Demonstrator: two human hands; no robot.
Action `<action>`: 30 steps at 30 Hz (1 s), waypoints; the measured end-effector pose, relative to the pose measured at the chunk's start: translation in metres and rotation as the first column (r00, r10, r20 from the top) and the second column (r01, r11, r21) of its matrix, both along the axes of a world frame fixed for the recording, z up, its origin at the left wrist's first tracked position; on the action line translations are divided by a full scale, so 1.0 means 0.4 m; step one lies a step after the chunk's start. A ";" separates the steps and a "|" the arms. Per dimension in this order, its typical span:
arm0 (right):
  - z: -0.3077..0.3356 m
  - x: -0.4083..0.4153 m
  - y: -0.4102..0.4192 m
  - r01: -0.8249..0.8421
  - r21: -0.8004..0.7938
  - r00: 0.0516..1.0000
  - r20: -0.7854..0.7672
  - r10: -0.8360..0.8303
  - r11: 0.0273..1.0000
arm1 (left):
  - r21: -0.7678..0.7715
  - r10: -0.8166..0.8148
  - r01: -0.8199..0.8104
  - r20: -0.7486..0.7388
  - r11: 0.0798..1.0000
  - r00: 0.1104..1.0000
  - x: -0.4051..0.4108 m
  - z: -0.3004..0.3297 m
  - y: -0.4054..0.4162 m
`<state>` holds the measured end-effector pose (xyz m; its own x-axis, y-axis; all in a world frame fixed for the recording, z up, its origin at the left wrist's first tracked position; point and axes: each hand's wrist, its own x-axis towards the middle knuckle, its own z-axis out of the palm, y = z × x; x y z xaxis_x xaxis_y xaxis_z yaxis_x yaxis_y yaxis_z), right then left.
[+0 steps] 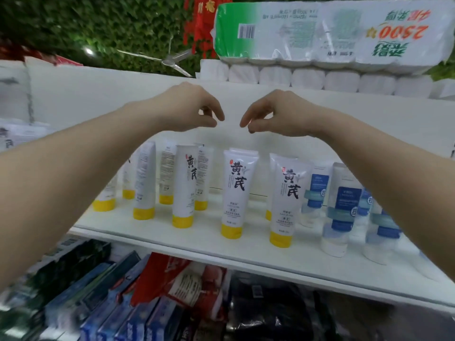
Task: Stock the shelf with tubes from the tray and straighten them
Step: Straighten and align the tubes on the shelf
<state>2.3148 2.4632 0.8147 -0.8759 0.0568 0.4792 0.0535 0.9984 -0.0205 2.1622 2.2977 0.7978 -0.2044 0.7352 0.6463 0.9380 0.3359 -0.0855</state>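
Left hand (194, 107), right hand (273, 114) above tubes (237, 193); fingers loosely curled, apparently empty.

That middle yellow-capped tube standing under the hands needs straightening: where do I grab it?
Pinch the flat crimped top end of the middle tube, coming straight down from above. It stands cap-down with free space on both sides, and both the left hand and right hand hang right over it, holding nothing.
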 end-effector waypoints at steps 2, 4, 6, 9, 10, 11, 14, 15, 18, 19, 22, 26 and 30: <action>-0.012 -0.025 -0.050 -0.020 0.008 1.000 0.012 0.020 1.000 | -0.012 0.028 -0.028 0.005 1.000 1.000 -0.011 -0.013 -0.048; -0.026 -0.053 -0.096 -0.046 0.008 0.999 0.000 0.046 0.999 | -0.022 0.050 -0.050 0.015 0.999 0.999 -0.031 -0.021 -0.095; -0.040 -0.079 -0.140 -0.065 0.005 0.998 -0.007 0.065 0.998 | -0.030 0.058 -0.057 0.026 0.998 0.998 -0.054 -0.025 -0.137; -0.056 -0.113 -0.194 -0.055 0.012 0.998 0.010 0.055 0.998 | -0.050 0.051 -0.048 0.045 0.998 0.998 -0.090 -0.031 -0.187; -0.059 -0.122 -0.208 -0.041 0.019 0.999 0.026 0.040 0.999 | -0.064 0.043 -0.040 0.046 0.997 0.998 -0.103 -0.034 -0.201; -0.062 -0.130 -0.220 -0.018 0.030 0.999 0.051 0.017 0.999 | -0.079 0.036 -0.032 0.045 0.996 0.998 -0.114 -0.038 -0.214; -0.069 -0.147 -0.243 0.055 0.071 0.991 0.117 -0.063 0.996 | -0.131 0.032 -0.026 0.044 0.991 0.999 -0.146 -0.053 -0.244; -0.071 -0.152 -0.249 0.073 0.076 0.989 0.126 -0.083 0.994 | -0.149 0.028 -0.020 0.050 0.989 0.998 -0.155 -0.059 -0.251; -0.078 -0.161 -0.260 0.133 0.055 0.982 0.128 -0.139 0.990 | -0.180 -0.012 0.027 0.086 0.983 0.996 -0.180 -0.079 -0.254; -0.078 -0.162 -0.262 0.150 0.047 0.980 0.124 -0.155 0.988 | -0.185 -0.026 0.042 0.087 0.982 0.996 -0.186 -0.086 -0.252; -0.076 -0.162 -0.274 0.205 0.022 0.972 0.113 -0.206 0.979 | -0.186 -0.065 0.081 0.092 0.979 0.994 -0.198 -0.099 -0.242; -0.084 -0.166 -0.283 0.255 -0.007 0.956 0.153 -0.251 0.967 | -0.175 -0.076 0.101 0.144 0.979 0.987 -0.204 -0.103 -0.232; -0.086 -0.171 -0.291 0.290 -0.027 0.946 0.163 -0.282 0.957 | -0.172 -0.127 0.146 0.119 0.974 0.985 -0.217 -0.106 -0.235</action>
